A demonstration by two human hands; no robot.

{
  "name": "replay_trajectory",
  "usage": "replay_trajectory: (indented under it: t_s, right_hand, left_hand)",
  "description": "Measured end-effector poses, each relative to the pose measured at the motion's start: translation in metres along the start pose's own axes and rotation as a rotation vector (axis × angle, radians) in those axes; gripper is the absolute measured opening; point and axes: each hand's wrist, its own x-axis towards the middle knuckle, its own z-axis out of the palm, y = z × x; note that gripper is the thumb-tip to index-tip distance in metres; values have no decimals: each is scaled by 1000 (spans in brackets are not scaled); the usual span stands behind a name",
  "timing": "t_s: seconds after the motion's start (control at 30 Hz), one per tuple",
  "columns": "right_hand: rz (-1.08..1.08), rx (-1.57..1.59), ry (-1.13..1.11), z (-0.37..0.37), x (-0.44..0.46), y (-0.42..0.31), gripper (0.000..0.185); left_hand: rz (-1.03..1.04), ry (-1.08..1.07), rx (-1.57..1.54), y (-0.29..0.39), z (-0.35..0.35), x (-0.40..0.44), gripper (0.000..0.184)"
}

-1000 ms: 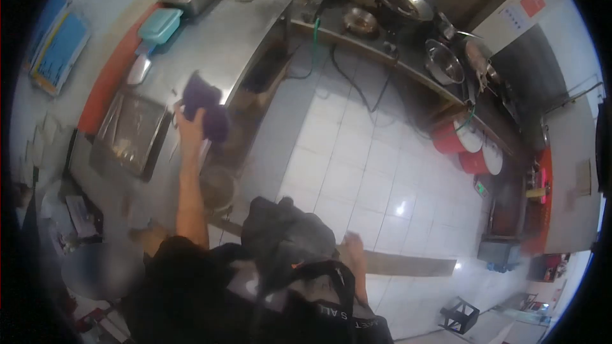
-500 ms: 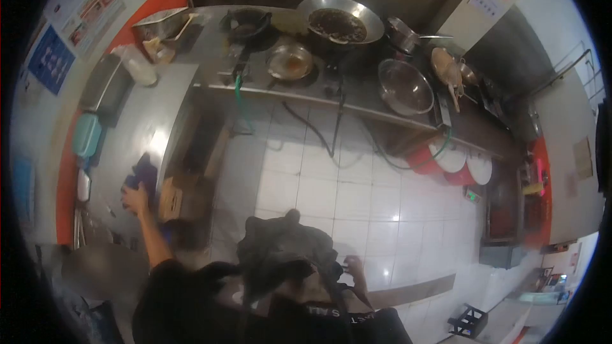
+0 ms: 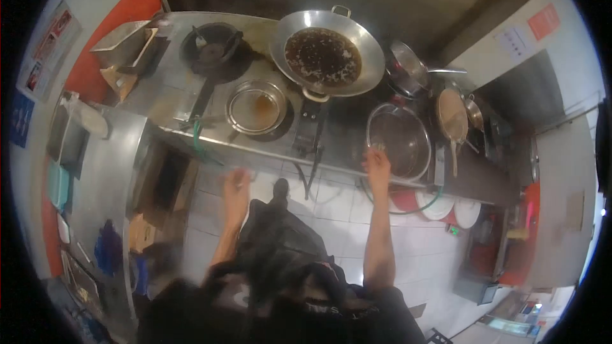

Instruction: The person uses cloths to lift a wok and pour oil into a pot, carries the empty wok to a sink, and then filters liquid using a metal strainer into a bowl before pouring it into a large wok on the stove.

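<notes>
My right hand (image 3: 377, 164) is at the left rim of a large round metal bowl (image 3: 417, 175) on the stove's front edge. Its fingers are curled at that rim, the thumb on the outer side. My left hand (image 3: 237, 186) hangs in front of the stove, smeared by motion, with nothing visible in it. Nearest to it on the stove is a shallow metal pan (image 3: 237, 105) with a little brown liquid. Behind, a big two-handled wok (image 3: 287, 22) holds dark liquid with pale bits floating in it.
A dark blue cloth (image 3: 108, 248) lies on the left steel counter (image 3: 118, 153). A black pan (image 3: 213, 51) stands at the back left. Right of the bowl are a saucepan (image 3: 408, 70) and a long-handled strainer (image 3: 452, 114). A green hose (image 3: 199, 143) hangs at the stove front.
My left hand has let go of the dark blue cloth and come over to the stove. My right hand has risen from beside my body to the bowl. The stove is closer.
</notes>
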Motion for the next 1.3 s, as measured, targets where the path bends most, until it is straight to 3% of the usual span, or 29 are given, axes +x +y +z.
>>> replay_trajectory:
  t_s: [0.03, 0.1, 0.17, 0.27, 0.3, 0.43, 0.67, 1.0, 1.07, 1.1, 1.17, 1.2, 1.23, 1.27, 1.3]
  right_hand:
    - [66, 57, -18, 12, 19, -6, 34]
    - [114, 120, -55, 38, 76, -26, 36]
    - [227, -18, -13, 59, 107, -36, 43]
    - [347, 47, 20, 74, 154, -29, 47]
    - [355, 47, 40, 75, 168, -29, 47]
    - [283, 60, 31, 71, 218, 4, 40]
    - [386, 26, -72, 59, 238, -7, 30]
    - [320, 66, -93, 57, 241, 4, 33]
    - [327, -97, -316, 42, 253, 2, 36]
    - [323, -96, -314, 33, 265, -9, 36]
    - [211, -539, -587, 15, 299, -44, 36]
    - [110, -622, -524, 14, 319, -77, 33]
    - [-43, -576, -399, 14, 351, -65, 33]
    - [-351, -703, -348, 20, 388, -69, 34]
    - [-340, -592, -213, 39, 414, -96, 34]
  left_hand:
    - [-125, -134, -212, -2, 36, 27, 31]
    - [-156, -271, -235, 4, 108, 82, 39]
    - [-318, -377, -278, 28, 161, 131, 45]
    - [-354, -370, -243, 33, 212, 179, 45]
    - [-335, -317, -279, 30, 223, 189, 37]
    - [-314, -197, -320, 22, 240, 202, 28]
    - [-390, -102, -451, 61, 244, 193, 27]
    - [-304, -86, -398, 39, 246, 193, 30]
    - [-281, -98, -387, 37, 247, 193, 32]
    - [-280, -106, -315, 38, 246, 193, 32]
    - [-359, -134, -327, 33, 244, 196, 28]
    - [-440, -133, -426, 46, 244, 197, 30]
    - [-509, -86, -445, 62, 246, 199, 32]
    - [-578, -36, -463, 76, 248, 203, 34]
    - [-578, -23, -469, 84, 249, 204, 34]
